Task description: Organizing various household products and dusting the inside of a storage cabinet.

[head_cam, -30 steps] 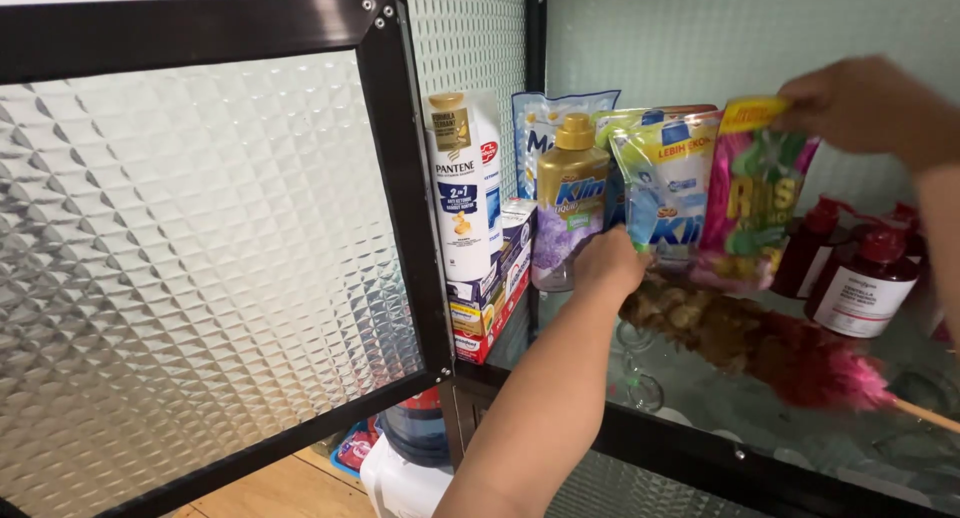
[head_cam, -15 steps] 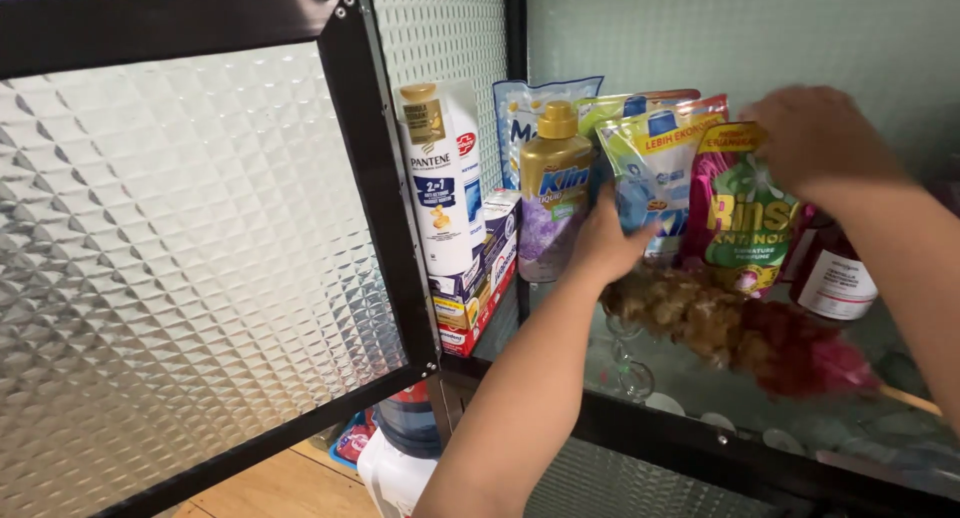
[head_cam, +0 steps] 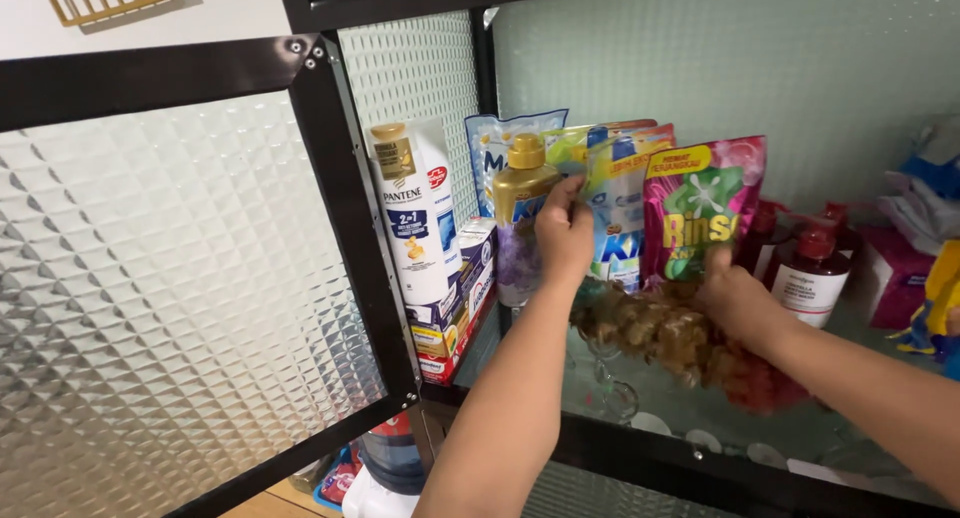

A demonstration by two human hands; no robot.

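Glass shelf [head_cam: 800, 433], left hand [head_cam: 565, 233] pinching blue pouch [head_cam: 620, 213], right hand [head_cam: 735, 298] gripping pink pouch [head_cam: 700, 203] base

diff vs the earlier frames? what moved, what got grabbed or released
The right hand let go of the top of the pink pouch and dropped to its lower edge, by the feather duster. The left hand rose from the base of the blue-green pouch to its upper left edge. The bottles, boxes and open door stayed put.

Bottle [head_cam: 521, 213] left of two pouches [head_cam: 700, 213], duster [head_cam: 665, 333] in front, tall bottle [head_cam: 412, 218] far left.
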